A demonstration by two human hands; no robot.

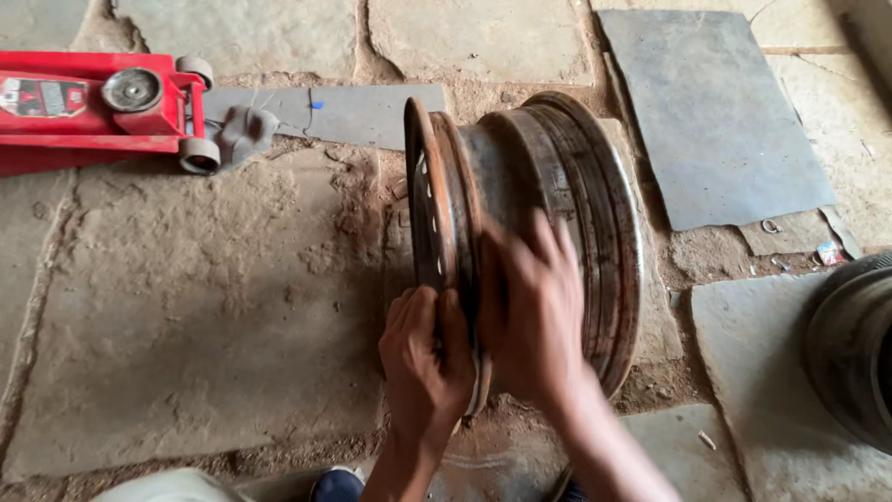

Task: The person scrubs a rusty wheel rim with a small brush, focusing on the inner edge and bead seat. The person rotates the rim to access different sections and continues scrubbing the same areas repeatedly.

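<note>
Bare steel wheel rim [534,186] stands on edge on the stone floor [204,307], axis roughly left-right in the head view, disc face to the left.

Handling: looks heavy, fully rigid, no give anywhere. Surface is rusty and dusty, so probably decent friction, but flange edges are thin and may be sharp. Standing upright it can roll or tip sideways (floor is uneven slabs with sandy joints).

Hands: left hand [426,358] is curled over the near flange on the disc side, grip closed around the rim's edge. Right hand [534,311] lies flat with fingers spread on the barrel; grip open, pressing rather than clasping. Best holds, I judge: the two flanges, or through the disc holes (small, only partly visible).

Around it:
- red floor jack [93,107] upper left, well apart, a grey rag [243,130] against its front wheels
- grey sheet [344,110] flat on the floor behind the rim, near
- bigger grey sheet [715,112] upper right
- second rim or drum [850,349] at the right edge, cropped, near
- blue shoe toe [336,483] just below the hands

Nothing blocks the rim's left side; the right-edge part crowds its right.
</note>
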